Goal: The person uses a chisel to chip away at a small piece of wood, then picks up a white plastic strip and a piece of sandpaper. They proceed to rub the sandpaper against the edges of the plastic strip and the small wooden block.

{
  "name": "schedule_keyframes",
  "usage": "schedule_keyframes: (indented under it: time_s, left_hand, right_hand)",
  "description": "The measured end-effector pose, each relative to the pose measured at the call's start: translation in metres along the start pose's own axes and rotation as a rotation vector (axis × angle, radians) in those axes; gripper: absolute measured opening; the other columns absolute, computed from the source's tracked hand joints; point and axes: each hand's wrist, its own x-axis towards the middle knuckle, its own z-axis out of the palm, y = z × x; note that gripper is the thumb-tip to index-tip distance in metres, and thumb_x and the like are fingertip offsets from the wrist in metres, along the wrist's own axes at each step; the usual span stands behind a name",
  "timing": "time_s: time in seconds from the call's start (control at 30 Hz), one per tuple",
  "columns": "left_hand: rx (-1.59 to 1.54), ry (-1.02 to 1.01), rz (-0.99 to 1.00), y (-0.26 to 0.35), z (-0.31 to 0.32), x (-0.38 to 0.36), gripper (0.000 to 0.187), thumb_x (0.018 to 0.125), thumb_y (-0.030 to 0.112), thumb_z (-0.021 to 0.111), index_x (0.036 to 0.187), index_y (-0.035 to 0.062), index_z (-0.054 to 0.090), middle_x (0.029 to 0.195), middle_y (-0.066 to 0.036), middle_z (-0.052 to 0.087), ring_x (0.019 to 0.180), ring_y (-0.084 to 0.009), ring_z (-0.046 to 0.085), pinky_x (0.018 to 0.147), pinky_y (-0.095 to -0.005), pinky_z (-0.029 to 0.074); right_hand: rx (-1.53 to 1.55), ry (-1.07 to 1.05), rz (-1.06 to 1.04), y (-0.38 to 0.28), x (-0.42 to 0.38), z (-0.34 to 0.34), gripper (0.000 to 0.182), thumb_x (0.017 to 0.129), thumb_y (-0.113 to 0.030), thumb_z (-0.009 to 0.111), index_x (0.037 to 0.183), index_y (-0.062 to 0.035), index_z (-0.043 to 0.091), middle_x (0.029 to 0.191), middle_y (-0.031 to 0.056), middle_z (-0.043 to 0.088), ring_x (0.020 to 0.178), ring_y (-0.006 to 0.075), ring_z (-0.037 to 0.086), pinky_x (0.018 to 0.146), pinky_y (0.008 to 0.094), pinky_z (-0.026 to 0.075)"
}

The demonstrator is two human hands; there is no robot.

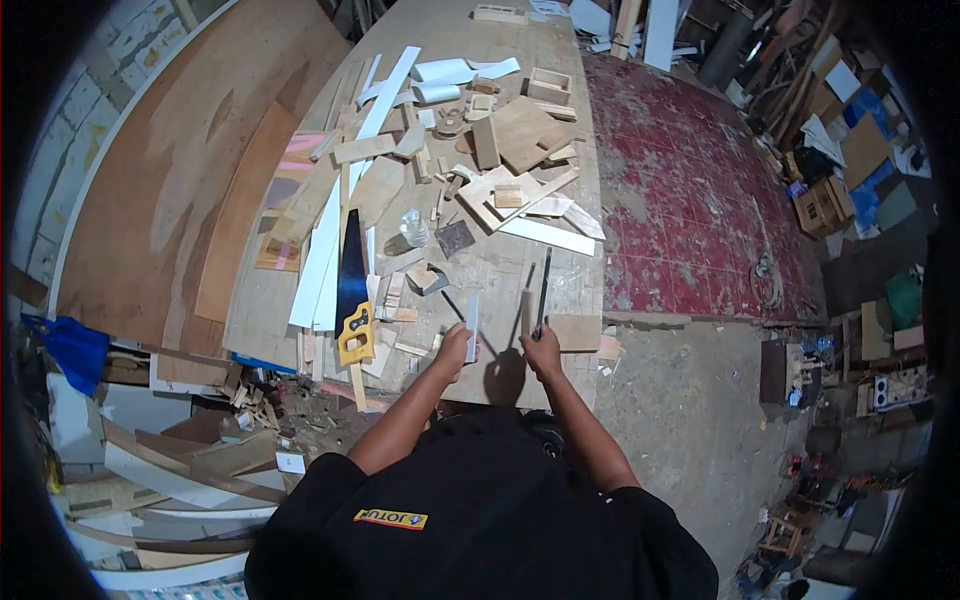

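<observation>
My left hand [453, 352] is closed around a narrow, pale flat strip [473, 322] that stands up from the fingers above the near part of the workbench. My right hand [542, 354] grips a long, thin, dark tool [546, 285] by its lower end; its exact kind is too small to tell. The two hands are apart, with a shadow between them. Just beside the right hand lie a small wooden block [527, 313] and a flat wooden board [576, 333]. A handsaw [352, 290] with a yellow handle lies left of my left hand.
The workbench [480, 385] carries several wood offcuts, white strips [385, 105], a clear jar [413, 228], a dark square piece [455, 237] and an open wooden box [550, 86]. Large plywood sheets [160, 180] lean at the left. Red tiled floor [690, 200] lies right of the bench.
</observation>
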Motion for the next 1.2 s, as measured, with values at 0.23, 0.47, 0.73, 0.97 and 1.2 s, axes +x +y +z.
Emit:
schedule_keyframes:
  time_s: [0.23,0.47,0.73,0.97,1.2]
  left_hand:
    - [-0.056,0.078,-0.178,0.000,-0.031,-0.016,0.017,0.092,0.026,0.052,0.098,0.0103,0.047,0.072,-0.002,0.052,0.054,-0.0117,0.047,0.046,-0.0269,0.042]
    - [0.186,0.097,-0.104,-0.021,-0.048,-0.007,0.020,0.092,0.030,0.055,0.093,0.0103,0.053,0.070,-0.001,0.049,0.052,-0.0112,0.046,0.048,-0.0262,0.043]
    - [0.986,0.098,0.339,-0.034,-0.045,0.031,0.029,0.083,0.026,0.063,0.097,0.0010,0.061,0.086,-0.020,0.061,0.083,-0.0347,0.061,0.073,-0.0455,0.048]
    - [1.244,0.228,0.407,0.006,-0.028,0.061,0.029,0.079,0.012,0.058,0.107,0.0020,0.059,0.106,-0.021,0.059,0.103,-0.0380,0.056,0.087,-0.0479,0.045]
    - [1.881,0.420,0.658,0.055,-0.093,0.091,0.023,0.081,0.010,0.058,0.104,0.0118,0.059,0.103,-0.008,0.059,0.100,-0.0253,0.056,0.084,-0.0418,0.041]
  right_hand:
    - [-0.344,-0.097,-0.101,0.000,0.004,0.015,0.020,0.073,-0.014,0.061,0.081,0.0030,0.055,0.077,0.0243,0.061,0.078,0.0405,0.062,0.071,0.0471,0.049]
    - [-0.448,-0.100,-0.115,-0.016,0.015,0.014,0.032,0.076,-0.026,0.068,0.078,0.0052,0.066,0.088,0.0230,0.063,0.083,0.0370,0.063,0.078,0.0457,0.050]
    - [-0.755,0.022,-0.364,-0.033,0.010,-0.016,0.026,0.075,-0.023,0.066,0.086,0.0010,0.067,0.097,0.0159,0.058,0.089,0.0334,0.059,0.075,0.0449,0.050]
    - [-0.723,0.032,-0.574,-0.050,0.000,-0.040,0.020,0.072,-0.009,0.062,0.088,0.0033,0.064,0.099,0.0157,0.058,0.087,0.0345,0.057,0.075,0.0445,0.049]
    - [-0.504,0.151,-0.456,-0.035,-0.020,-0.068,0.022,0.075,0.002,0.058,0.096,0.0013,0.065,0.108,0.0186,0.059,0.098,0.0369,0.058,0.084,0.0417,0.050]
